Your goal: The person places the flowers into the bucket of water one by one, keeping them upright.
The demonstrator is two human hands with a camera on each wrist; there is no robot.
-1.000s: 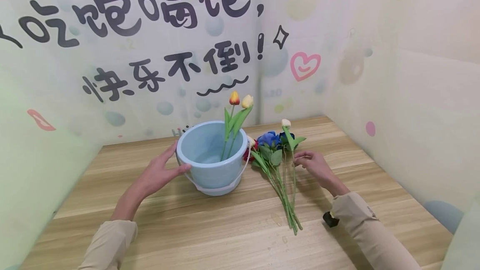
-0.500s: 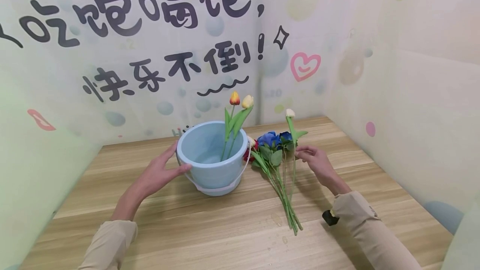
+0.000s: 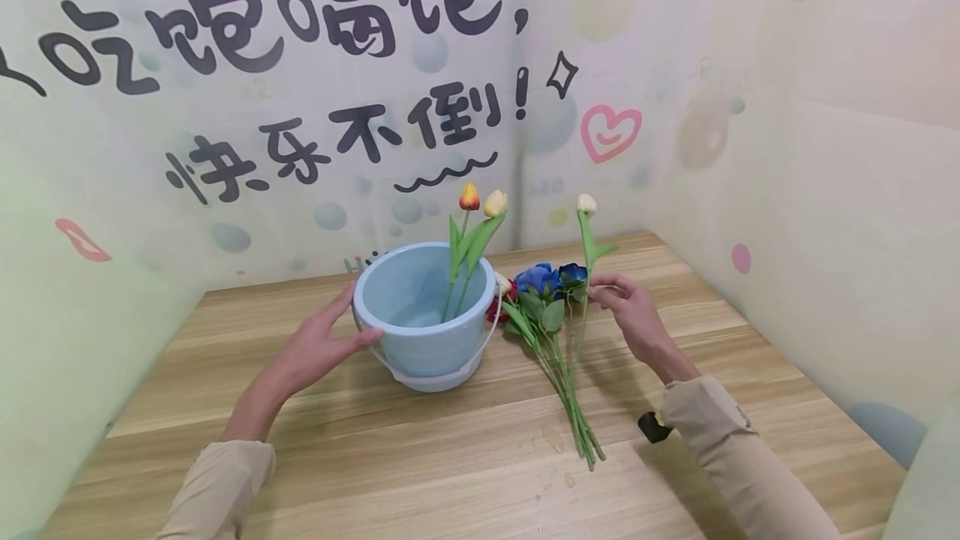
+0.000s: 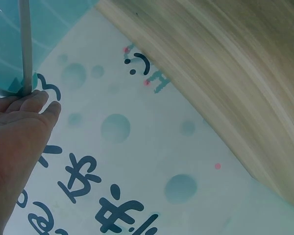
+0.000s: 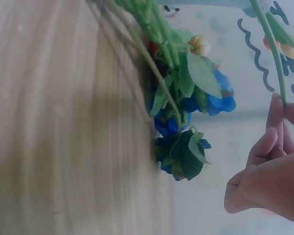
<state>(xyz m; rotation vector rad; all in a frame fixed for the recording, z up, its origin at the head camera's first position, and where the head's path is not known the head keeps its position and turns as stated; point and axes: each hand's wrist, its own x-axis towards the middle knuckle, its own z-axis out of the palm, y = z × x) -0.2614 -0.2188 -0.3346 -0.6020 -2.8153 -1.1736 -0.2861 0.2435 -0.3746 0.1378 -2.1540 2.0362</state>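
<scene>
Here, your right hand (image 3: pixel 633 319) pinches a green-stemmed white tulip (image 3: pixel 587 238); your left hand (image 3: pixel 315 347), fingers extended, touches the round light-blue bucket (image 3: pixel 427 353)

The left sleeve (image 3: pixel 213 494) is showing creased beige fabric and is ending in a broad left cuff (image 3: pixel 243 458). The right sleeve (image 3: pixel 757 473) is matching it in colour; its right cuff (image 3: pixel 696 408) is bearing a dark marking (image 3: pixel 743 418), too small to read. A compact black block (image 3: pixel 653 429) with a yellowish spot (image 3: pixel 661 418) is protruding beside the right cuff.
</scene>
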